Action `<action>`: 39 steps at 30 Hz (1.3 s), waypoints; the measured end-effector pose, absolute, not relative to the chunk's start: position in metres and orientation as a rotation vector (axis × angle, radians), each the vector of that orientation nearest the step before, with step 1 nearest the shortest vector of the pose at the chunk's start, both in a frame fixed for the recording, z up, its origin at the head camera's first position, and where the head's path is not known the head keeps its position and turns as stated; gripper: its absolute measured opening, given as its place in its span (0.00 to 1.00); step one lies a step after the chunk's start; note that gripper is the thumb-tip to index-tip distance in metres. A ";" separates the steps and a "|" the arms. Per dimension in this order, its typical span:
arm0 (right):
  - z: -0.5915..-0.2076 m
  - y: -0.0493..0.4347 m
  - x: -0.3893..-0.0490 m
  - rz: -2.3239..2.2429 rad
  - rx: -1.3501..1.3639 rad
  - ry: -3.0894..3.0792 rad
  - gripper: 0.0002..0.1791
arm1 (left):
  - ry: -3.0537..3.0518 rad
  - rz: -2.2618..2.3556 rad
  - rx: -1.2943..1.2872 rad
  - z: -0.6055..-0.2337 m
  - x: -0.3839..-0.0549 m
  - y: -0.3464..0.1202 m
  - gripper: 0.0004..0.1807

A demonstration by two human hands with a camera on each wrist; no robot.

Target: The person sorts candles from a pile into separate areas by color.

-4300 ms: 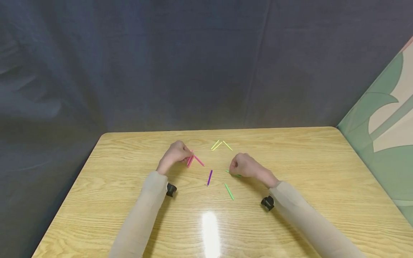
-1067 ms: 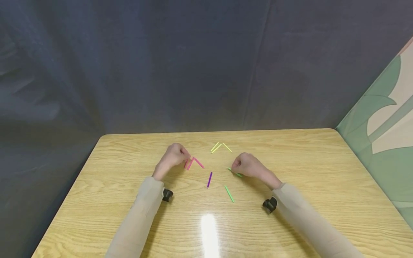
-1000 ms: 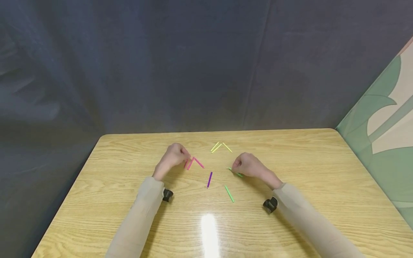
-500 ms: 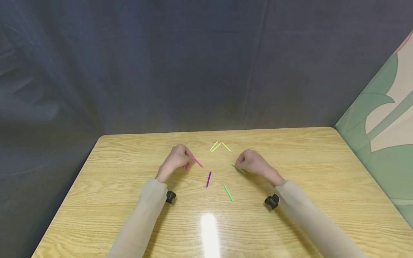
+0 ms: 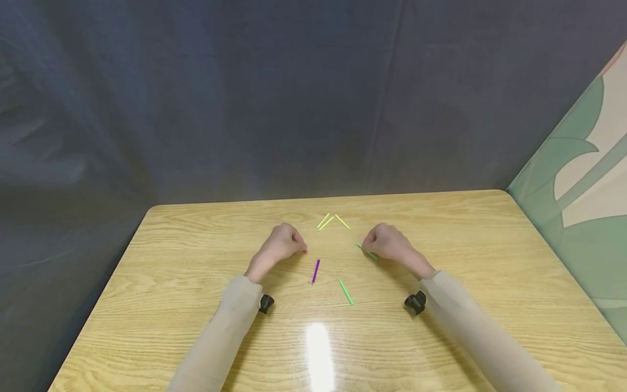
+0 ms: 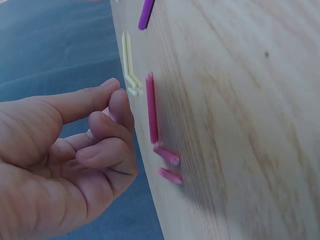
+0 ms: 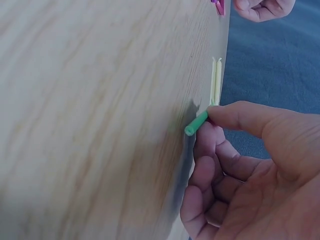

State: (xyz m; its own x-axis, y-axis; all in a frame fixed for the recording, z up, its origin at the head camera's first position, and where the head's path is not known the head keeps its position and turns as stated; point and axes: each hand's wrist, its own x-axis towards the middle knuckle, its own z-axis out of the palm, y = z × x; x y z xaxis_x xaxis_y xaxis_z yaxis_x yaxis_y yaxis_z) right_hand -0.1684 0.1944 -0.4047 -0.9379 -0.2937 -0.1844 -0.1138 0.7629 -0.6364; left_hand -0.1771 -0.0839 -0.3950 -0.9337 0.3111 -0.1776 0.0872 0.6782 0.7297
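My right hand (image 5: 389,243) pinches a thin green candle (image 7: 197,123) between thumb and forefinger, low over the wooden table. The candle slants, one end sticking out past the fingers. My left hand (image 5: 280,244) hovers above three pink candles (image 6: 152,110) that lie on the table. Its thumb and forefinger tips meet with nothing visible between them, and the other fingers are curled. In the head view this hand hides nearly all the pink candles.
Behind the hands lie three yellow candles (image 5: 326,223), two of them side by side. A purple candle (image 5: 315,271) and a second green candle (image 5: 346,292) lie nearer on the table (image 5: 147,305). A dark curtain (image 5: 274,109) hangs behind the table.
My left hand has shifted right and now covers the pink candles. My right hand has moved slightly away and to the right with the green candle. The other candles look unmoved.
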 end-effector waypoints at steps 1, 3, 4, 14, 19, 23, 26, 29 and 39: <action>-0.405 0.195 -0.169 -0.943 -0.310 2.690 0.10 | 2.612 1.108 0.317 -0.395 -0.177 -0.082 0.08; -0.405 0.196 -0.170 -0.944 -0.317 2.694 0.09 | 2.624 1.099 0.322 -0.396 -0.175 -0.079 0.08; -0.405 0.196 -0.170 -0.943 -0.324 2.698 0.09 | 2.632 1.087 0.331 -0.396 -0.174 -0.077 0.07; -0.403 0.200 -0.170 -0.899 -0.274 2.737 0.13 | 2.613 1.034 0.372 -0.395 -0.166 -0.059 0.08; -0.402 0.201 -0.172 -0.880 -0.239 2.756 0.15 | 2.612 1.019 0.377 -0.397 -0.162 -0.057 0.08; -0.403 0.203 -0.172 -0.873 -0.242 2.765 0.18 | 2.616 0.979 0.412 -0.401 -0.159 -0.054 0.09; -0.403 0.203 -0.172 -0.869 -0.235 2.767 0.20 | 2.630 0.943 0.433 -0.403 -0.157 -0.052 0.10; -0.403 0.203 -0.172 -0.861 -0.218 2.768 0.19 | 2.644 0.930 0.438 -0.403 -0.156 -0.051 0.10; -0.404 0.203 -0.171 -0.875 -0.210 2.761 0.18 | 2.641 0.929 0.409 -0.405 -0.153 -0.050 0.13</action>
